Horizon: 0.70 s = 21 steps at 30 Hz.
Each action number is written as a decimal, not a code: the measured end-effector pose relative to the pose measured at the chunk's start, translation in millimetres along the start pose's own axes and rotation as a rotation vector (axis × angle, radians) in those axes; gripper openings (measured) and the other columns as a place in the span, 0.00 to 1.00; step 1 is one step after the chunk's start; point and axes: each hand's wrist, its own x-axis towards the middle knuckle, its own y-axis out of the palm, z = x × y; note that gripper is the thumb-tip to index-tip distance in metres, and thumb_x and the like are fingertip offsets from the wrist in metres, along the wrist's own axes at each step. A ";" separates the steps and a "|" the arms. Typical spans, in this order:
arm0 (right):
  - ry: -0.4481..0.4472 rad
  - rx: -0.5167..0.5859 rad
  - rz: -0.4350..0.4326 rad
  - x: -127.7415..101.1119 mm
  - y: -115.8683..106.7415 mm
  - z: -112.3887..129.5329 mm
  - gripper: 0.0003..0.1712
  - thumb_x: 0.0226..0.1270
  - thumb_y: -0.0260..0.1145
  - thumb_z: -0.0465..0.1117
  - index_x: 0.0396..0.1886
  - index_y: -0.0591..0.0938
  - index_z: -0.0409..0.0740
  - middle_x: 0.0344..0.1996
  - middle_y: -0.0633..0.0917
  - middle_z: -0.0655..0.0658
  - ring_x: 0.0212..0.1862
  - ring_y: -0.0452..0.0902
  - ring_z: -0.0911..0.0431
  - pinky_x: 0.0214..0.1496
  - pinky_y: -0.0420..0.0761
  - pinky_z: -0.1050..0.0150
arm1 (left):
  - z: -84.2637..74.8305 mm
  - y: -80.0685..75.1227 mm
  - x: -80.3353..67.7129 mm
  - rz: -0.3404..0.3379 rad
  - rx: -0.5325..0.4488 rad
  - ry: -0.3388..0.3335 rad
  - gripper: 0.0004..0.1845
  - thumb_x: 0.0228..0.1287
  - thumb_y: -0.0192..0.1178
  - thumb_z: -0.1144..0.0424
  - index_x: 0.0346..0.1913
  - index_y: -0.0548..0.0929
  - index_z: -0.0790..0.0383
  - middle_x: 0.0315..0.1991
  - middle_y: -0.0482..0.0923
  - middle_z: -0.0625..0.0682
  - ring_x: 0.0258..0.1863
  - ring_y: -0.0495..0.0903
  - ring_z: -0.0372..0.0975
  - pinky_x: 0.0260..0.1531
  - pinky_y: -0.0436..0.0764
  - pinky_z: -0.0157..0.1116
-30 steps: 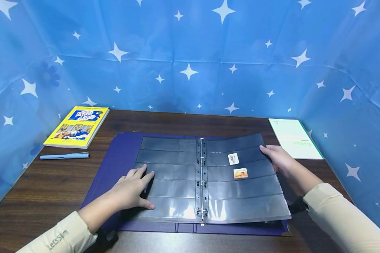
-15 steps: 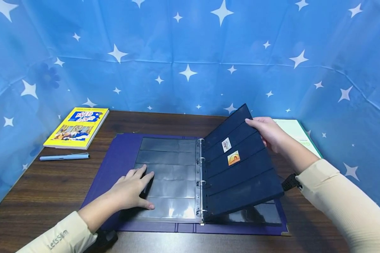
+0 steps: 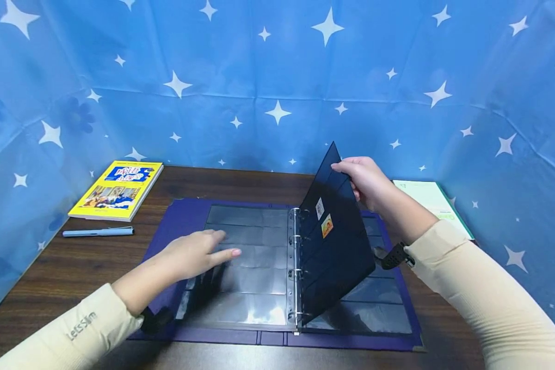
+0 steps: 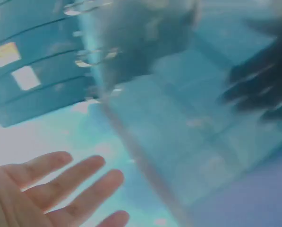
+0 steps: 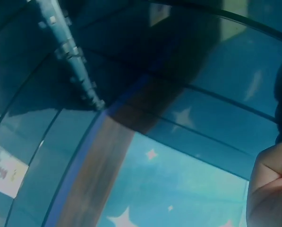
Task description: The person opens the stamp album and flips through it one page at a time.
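Head view: my right hand (image 3: 367, 180) pinches the top outer corner of the dark stamp page (image 3: 335, 252), now lifted nearly upright over the binder (image 3: 176, 216) rings.

A second ago it lay flat on the right side; it is mid-turn. My left hand (image 3: 196, 254), fingers straight and relaxed, has lifted off the left pages, hovering near the table's (image 3: 51, 277) front-left.
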 end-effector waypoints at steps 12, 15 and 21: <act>0.002 -0.011 -0.077 4.4 25.4 17.3 0.18 0.67 0.58 0.41 0.17 0.65 0.45 0.10 0.63 0.51 0.09 0.59 0.60 0.13 0.61 0.69 | -79.3 -71.2 20.0 -0.314 -0.249 0.172 0.28 0.68 0.36 0.34 0.32 0.78 0.50 0.22 0.75 0.42 0.21 0.72 0.37 0.22 0.71 0.38; -0.010 0.004 -0.058 6.2 34.2 22.4 0.18 0.67 0.57 0.39 0.17 0.65 0.45 0.10 0.63 0.51 0.09 0.59 0.60 0.13 0.60 0.68 | -101.0 -82.4 25.1 -0.316 -0.260 0.201 0.27 0.67 0.37 0.34 0.31 0.78 0.48 0.21 0.75 0.42 0.20 0.73 0.35 0.22 0.71 0.38; -0.002 0.007 -0.041 9.9 50.9 31.3 0.20 0.66 0.58 0.39 0.14 0.64 0.45 0.09 0.63 0.50 0.09 0.57 0.59 0.13 0.60 0.67 | -133.6 -97.2 39.7 -0.169 -0.336 0.121 0.32 0.64 0.40 0.31 0.25 0.78 0.53 0.18 0.78 0.47 0.17 0.77 0.39 0.18 0.73 0.40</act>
